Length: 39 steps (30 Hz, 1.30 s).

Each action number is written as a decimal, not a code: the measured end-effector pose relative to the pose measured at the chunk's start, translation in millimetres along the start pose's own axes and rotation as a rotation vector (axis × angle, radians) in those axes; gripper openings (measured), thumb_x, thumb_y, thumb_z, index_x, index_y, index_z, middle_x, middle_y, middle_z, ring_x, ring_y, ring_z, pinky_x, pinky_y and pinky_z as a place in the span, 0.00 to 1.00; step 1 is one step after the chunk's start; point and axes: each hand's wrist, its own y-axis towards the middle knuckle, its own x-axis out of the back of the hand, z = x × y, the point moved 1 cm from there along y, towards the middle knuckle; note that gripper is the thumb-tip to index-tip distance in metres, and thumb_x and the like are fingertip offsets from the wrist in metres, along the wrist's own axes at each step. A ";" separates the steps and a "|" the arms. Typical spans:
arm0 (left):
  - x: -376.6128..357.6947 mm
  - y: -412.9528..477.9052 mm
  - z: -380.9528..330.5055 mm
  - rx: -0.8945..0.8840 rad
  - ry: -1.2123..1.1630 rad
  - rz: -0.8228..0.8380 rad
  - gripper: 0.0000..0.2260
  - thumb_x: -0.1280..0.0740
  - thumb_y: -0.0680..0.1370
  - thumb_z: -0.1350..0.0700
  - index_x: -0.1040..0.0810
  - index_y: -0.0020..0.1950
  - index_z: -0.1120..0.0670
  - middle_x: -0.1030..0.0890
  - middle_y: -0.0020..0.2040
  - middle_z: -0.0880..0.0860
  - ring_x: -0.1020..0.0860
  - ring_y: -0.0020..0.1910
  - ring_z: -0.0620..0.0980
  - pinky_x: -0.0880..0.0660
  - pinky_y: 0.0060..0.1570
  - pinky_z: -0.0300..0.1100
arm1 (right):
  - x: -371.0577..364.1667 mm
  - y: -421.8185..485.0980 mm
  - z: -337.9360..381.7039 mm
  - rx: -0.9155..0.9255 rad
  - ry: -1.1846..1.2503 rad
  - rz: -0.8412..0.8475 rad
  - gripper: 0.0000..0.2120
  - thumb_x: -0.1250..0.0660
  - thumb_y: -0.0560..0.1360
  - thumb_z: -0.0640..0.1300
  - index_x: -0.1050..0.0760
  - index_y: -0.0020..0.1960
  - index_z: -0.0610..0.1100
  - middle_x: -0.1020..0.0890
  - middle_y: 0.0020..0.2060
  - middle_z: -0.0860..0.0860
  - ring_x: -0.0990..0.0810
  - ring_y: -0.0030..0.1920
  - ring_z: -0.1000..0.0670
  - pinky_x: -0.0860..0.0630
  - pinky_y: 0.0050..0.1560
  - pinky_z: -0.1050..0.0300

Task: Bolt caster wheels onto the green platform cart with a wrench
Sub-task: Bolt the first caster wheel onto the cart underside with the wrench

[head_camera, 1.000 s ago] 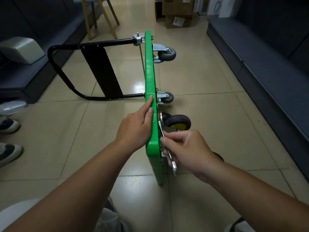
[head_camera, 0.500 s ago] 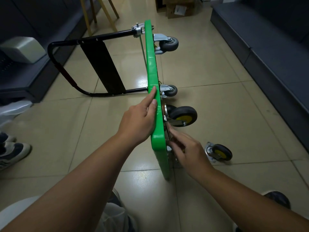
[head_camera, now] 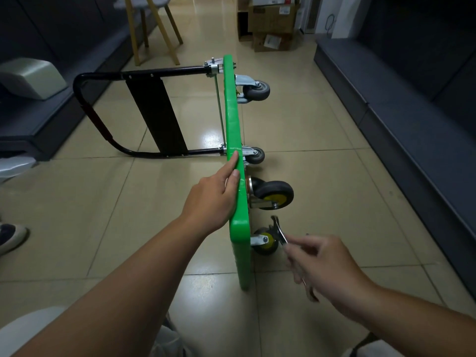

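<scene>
- Far left edge, lower down: the toe of a shoe (head_camera: 10,237) on the tile floor, and a pale grey-green case (head_camera: 31,78) on a dark bench in the upper left.
- Left of centre: the cart's black handle (head_camera: 85,112) lies folded out flat on the floor, with wooden stool legs (head_camera: 154,29) behind it at the top.
- Centre: the green platform cart (head_camera: 233,119) stands tipped on its side edge, running from the upper middle down to the lower middle of the frame.
- Left hand (head_camera: 213,199): fingers straight and together, laid flat along the platform's upper rim, steadying it.
- Just right of the platform, top to bottom: a grey caster (head_camera: 257,90), a smaller grey caster (head_camera: 256,155), a big black caster with a yellow hub (head_camera: 274,194) and a small yellow-hub caster (head_camera: 265,240) right by the lower corner (can't tell if that one's actually bolted on).
- Wrench (head_camera: 279,231): head up, overlapping that lowest caster; contact unclear.
- Right hand (head_camera: 327,269): lower right, motion-blurred, fingers curled round the wrench's handle.
- Top right of centre: cardboard boxes (head_camera: 270,19), then a long dark bench (head_camera: 412,124) down the right side.
</scene>
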 end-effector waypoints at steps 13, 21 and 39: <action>-0.5 0.7 0.5 0.007 -0.005 -0.001 0.21 0.50 0.87 0.43 0.48 0.80 0.33 0.16 0.52 0.55 0.21 0.48 0.55 0.23 0.51 0.54 | -28.7 25.5 77.0 -0.210 0.239 0.118 0.06 0.33 0.79 0.38 0.19 0.45 0.39 0.20 0.33 0.42 0.26 0.24 0.50 0.35 0.21 0.66; 0.5 -1.0 -0.1 0.021 0.004 -0.013 0.21 0.49 0.87 0.44 0.47 0.80 0.33 0.16 0.54 0.56 0.21 0.51 0.58 0.24 0.53 0.55 | -34.3 27.2 65.2 -0.102 0.190 0.228 0.06 0.33 0.80 0.38 0.17 0.53 0.39 0.18 0.37 0.40 0.24 0.34 0.44 0.26 0.36 0.54; -1.6 2.4 2.4 -0.022 0.012 -0.023 0.21 0.49 0.87 0.44 0.47 0.80 0.33 0.18 0.63 0.59 0.21 0.58 0.59 0.24 0.57 0.55 | -51.5 46.8 -41.3 0.408 -0.163 0.025 0.27 0.31 0.77 0.33 0.26 0.70 0.57 0.16 0.49 0.49 0.16 0.45 0.48 0.20 0.49 0.62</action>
